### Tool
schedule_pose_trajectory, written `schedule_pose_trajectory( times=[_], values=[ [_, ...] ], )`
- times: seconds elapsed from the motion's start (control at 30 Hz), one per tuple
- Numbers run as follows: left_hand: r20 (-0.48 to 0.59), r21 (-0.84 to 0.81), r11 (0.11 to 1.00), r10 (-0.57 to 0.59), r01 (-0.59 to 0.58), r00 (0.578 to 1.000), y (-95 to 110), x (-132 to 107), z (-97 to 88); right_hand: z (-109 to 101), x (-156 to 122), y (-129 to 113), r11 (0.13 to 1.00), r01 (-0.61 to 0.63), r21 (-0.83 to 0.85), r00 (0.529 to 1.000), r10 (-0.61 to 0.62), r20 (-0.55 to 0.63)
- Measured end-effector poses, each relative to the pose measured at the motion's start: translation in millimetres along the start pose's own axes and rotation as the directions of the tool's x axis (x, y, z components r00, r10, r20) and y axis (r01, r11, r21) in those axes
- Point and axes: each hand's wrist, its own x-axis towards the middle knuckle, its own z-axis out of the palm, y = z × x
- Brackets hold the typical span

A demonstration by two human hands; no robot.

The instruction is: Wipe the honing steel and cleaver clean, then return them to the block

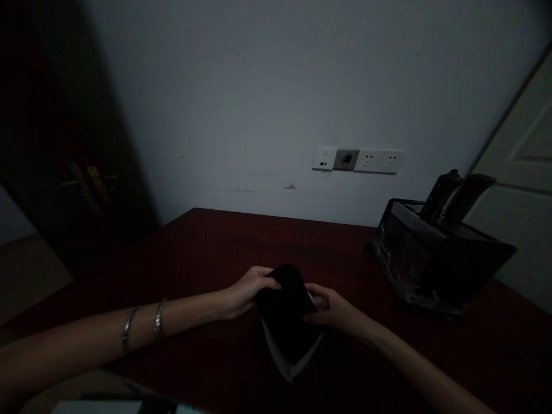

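A soft-looking black piece point(287, 313) with a pale layer point(282, 359) showing along its lower edges is held over the dark red table; the dim light leaves its kind unclear. My left hand point(250, 290) pinches its upper left edge, thumb on top and fingers underneath. On the opposite side my right hand point(330, 310) grips the right edge, with the thumb on the black face. Something whitish shows near the right fingers, too dark to make out. The lower end of the piece narrows to a point.
The dark red tabletop point(241, 236) meets a pale wall point(259, 103). At the right stands a dark knife holder point(435, 259) with black handles point(457, 195) rising from it. Wall sockets point(379, 161) are set above the table. Doors are at both sides.
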Motion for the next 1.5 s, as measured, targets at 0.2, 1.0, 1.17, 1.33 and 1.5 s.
schedule_pose_trajectory(
  times=[0.2, 1.0, 1.17, 1.33, 1.5],
  values=[
    [-0.239, 0.156, 0.987, -0.003, 0.041, 0.971, -20, -24, -65.9, 19, 46, 15, 0.991, -0.011, -0.134, 0.997, 0.001, -0.074],
    [0.224, 0.974, 0.032, 0.007, -0.225, 0.974, -51, -68, -78.7, -9, 17, 26, 0.837, 0.086, -0.541, 0.895, -0.303, -0.326],
    [0.179, 0.983, 0.026, 0.014, -0.180, 0.984, -53, -72, -83.9, -32, -17, 21, 0.836, 0.032, -0.547, 0.881, -0.282, -0.379],
    [0.119, 0.993, -0.001, 0.026, -0.119, 0.993, -52, -72, -76.0, -37, -57, 0, 0.829, -0.078, -0.554, 0.880, -0.204, -0.429],
    [0.061, 0.998, -0.018, -0.033, -0.061, 0.998, -33, -65, -56.2, -35, -105, -46, 0.798, -0.095, -0.595, 0.868, -0.226, -0.443]
  ],
)
